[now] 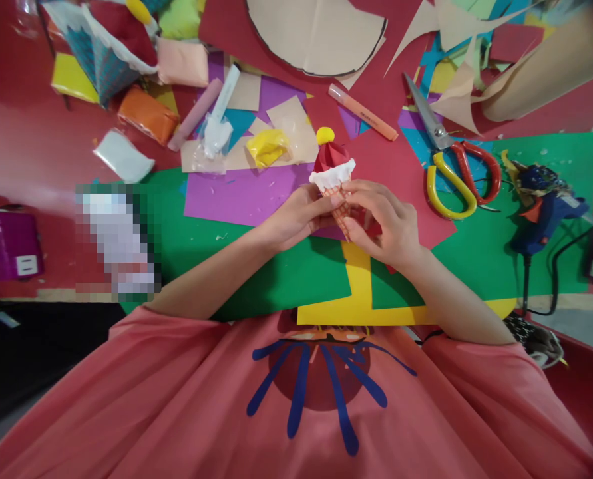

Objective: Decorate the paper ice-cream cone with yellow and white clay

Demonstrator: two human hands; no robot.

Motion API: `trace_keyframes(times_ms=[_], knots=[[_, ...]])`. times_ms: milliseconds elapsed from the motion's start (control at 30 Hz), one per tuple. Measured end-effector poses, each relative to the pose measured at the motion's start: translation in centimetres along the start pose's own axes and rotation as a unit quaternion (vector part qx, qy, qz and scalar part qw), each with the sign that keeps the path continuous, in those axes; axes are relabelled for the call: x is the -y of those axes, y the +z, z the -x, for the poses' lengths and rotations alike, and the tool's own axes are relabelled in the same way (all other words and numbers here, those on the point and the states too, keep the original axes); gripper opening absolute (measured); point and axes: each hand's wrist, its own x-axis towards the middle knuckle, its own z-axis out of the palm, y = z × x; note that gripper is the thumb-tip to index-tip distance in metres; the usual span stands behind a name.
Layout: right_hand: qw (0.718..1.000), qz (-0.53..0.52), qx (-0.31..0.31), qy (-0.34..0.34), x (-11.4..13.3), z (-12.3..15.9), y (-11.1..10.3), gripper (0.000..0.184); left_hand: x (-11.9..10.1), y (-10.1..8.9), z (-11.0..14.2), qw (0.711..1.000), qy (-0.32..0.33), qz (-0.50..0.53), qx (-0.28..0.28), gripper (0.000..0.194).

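Note:
Both my hands hold a small paper ice-cream cone (335, 178) above the purple sheet (236, 196). The cone has an orange checked tip, a white ruffled band, a red scoop and a yellow ball on top. My left hand (296, 216) pinches the cone from the left with thumb and fingers closed. My right hand (383, 223) wraps round its lower end from the right, fingers curled. The cone's tip is partly hidden by my right fingers.
Scissors with yellow and red handles (450, 166) lie to the right, beside a blue glue gun (546, 206) with its cable. An orange marker (362, 112), yellow clay (267, 146), an orange block (148, 114) and paper scraps lie behind. Green (276, 279) and yellow (359, 293) sheets lie near me.

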Motion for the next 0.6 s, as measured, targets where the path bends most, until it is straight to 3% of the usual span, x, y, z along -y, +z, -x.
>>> trace_keyframes(times_ms=[300, 600], knots=[[0.999, -0.045, 0.000, 0.000, 0.14, 0.01, -0.14, 0.022, -0.37, -0.17, -0.01, 1.000, 0.001, 0.008, -0.006, 0.037], [0.996, -0.089, 0.009, 0.008, 0.44, -0.24, -0.23, 0.024, -0.71, -0.13, -0.09, 0.998, -0.020, 0.062, 0.007, 0.018]])
